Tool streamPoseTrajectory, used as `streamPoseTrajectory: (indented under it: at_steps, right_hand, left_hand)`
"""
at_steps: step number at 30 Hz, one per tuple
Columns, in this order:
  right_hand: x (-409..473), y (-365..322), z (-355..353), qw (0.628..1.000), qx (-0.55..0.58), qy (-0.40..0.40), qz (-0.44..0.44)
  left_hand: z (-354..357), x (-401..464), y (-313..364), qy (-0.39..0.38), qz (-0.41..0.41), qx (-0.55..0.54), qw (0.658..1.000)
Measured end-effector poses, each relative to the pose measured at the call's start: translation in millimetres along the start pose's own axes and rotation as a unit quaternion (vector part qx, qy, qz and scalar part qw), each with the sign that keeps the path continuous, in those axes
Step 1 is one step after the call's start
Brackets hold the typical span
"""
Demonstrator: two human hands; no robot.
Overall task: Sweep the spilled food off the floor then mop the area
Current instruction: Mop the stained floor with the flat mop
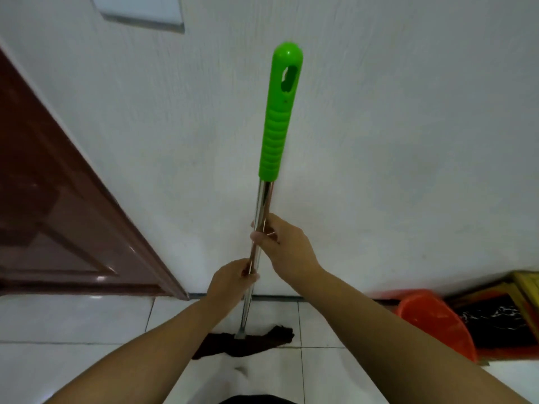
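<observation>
A mop stands nearly upright in front of me, with a shiny metal pole (pixel 263 199) and a bright green ribbed grip (pixel 280 118) at its top. Its dark brown cloth head (pixel 248 344) lies flat on the white floor tiles (pixel 87 319), close to the wall. My left hand (pixel 233 277) is closed around the pole lower down. My right hand (pixel 284 247) grips the pole just above it. No spilled food shows on the tiles in view.
A white wall (pixel 393 141) rises straight ahead. A dark brown door (pixel 58 214) stands at the left. An orange plastic bucket (pixel 434 319) sits at the right by the wall, beside a dark mat (pixel 495 322) and a yellow object (pixel 525 282).
</observation>
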State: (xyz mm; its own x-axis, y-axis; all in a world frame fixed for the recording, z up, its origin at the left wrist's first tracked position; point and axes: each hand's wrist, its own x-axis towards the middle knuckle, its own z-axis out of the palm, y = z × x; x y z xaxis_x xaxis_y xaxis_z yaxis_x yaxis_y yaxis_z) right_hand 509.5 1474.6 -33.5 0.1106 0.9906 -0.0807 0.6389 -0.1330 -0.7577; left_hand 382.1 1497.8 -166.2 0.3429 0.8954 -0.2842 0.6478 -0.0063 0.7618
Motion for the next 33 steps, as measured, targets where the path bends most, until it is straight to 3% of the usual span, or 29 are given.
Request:
streamPoseTrajectory:
  at_steps: [8, 25, 30, 33]
  right_hand:
    - [44.4, -0.3, 20.0, 0.999, -0.033, -0.014, 0.038]
    - [73.9, -18.1, 46.7, 0.998, -0.051, -0.026, 0.036]
    - [58.8, 0.9, 47.7, 0.996, -0.013, -0.022, 0.081]
    - [41.7, 24.7, 45.7, 0.99, 0.014, -0.024, 0.135]
  left_hand:
    - [-11.2, 42.3, -15.0, -0.038, -0.01, 0.036, 0.999]
    - [-25.5, 55.0, -39.1, 0.019, -0.008, 0.006, 1.0]
    - [-17.2, 50.5, -48.7, 0.023, -0.086, -0.015, 0.996]
    - [-10.6, 45.2, -50.8, -0.046, -0.174, -0.012, 0.984]
